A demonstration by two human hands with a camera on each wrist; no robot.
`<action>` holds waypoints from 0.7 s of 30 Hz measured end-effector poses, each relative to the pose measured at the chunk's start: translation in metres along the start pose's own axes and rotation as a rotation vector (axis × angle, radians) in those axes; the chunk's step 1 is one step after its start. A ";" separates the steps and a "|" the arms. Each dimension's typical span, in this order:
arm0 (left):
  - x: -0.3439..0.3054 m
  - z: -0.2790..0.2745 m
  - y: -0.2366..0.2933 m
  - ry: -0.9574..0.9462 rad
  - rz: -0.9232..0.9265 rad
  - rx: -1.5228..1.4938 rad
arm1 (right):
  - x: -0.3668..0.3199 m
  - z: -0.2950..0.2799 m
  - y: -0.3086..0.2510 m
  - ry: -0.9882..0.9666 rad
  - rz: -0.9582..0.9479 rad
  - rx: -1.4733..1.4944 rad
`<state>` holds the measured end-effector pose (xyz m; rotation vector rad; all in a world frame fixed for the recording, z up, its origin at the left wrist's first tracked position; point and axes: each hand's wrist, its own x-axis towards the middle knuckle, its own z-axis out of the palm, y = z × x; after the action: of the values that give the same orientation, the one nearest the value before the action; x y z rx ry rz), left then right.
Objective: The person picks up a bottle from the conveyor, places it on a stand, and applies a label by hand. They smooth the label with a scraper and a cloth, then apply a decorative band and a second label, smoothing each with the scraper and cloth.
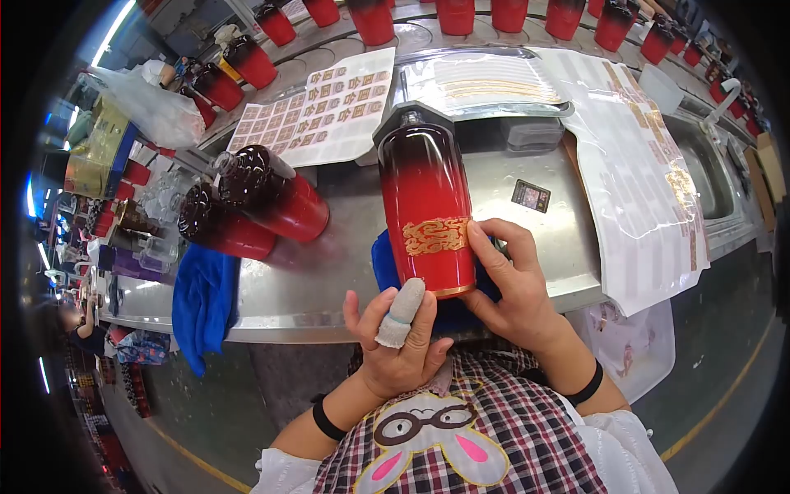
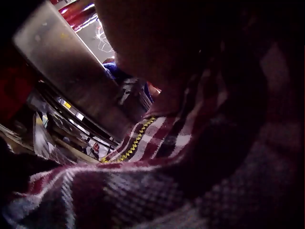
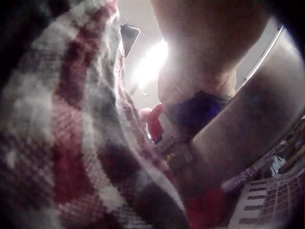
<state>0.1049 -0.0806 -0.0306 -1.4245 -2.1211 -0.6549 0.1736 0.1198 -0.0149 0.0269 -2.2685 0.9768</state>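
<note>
A glossy red bottle (image 1: 424,185), black toward its neck and with a gold ornamental decal (image 1: 434,236) near its base, lies tilted in front of me, base toward my body. My right hand (image 1: 520,288) holds its lower right side, a fingertip at the decal's right edge and the thumb by the base. At the base's left edge is my left hand (image 1: 393,337), one finger wearing a pale cloth finger cover (image 1: 400,314) that reaches the bottle's rim; its other fingers are loosely bent. Blue cloth (image 1: 384,259) shows beneath the bottle. Both wrist views show mainly plaid apron and dark forearm.
Two more red-black bottles (image 1: 284,198) stand left on the metal table (image 1: 329,284), near a hanging blue cloth (image 1: 206,305). Decal sheets (image 1: 317,107) lie behind and at right (image 1: 638,189). A small dark card (image 1: 531,196) lies right; red bottles (image 1: 457,16) line the back.
</note>
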 end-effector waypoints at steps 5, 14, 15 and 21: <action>0.001 0.000 0.000 0.006 0.009 0.008 | 0.000 0.000 -0.001 -0.001 0.002 -0.002; -0.001 0.007 0.001 0.062 0.095 0.001 | 0.000 0.000 0.000 0.004 0.001 0.003; 0.002 0.006 0.002 0.036 0.145 0.010 | -0.001 0.000 0.001 0.006 0.003 0.005; -0.005 -0.007 -0.003 0.050 -0.074 -0.227 | 0.001 -0.001 -0.002 -0.017 0.016 0.007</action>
<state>0.1042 -0.0896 -0.0290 -1.4344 -2.1226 -0.9765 0.1738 0.1195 -0.0127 0.0205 -2.2836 0.9967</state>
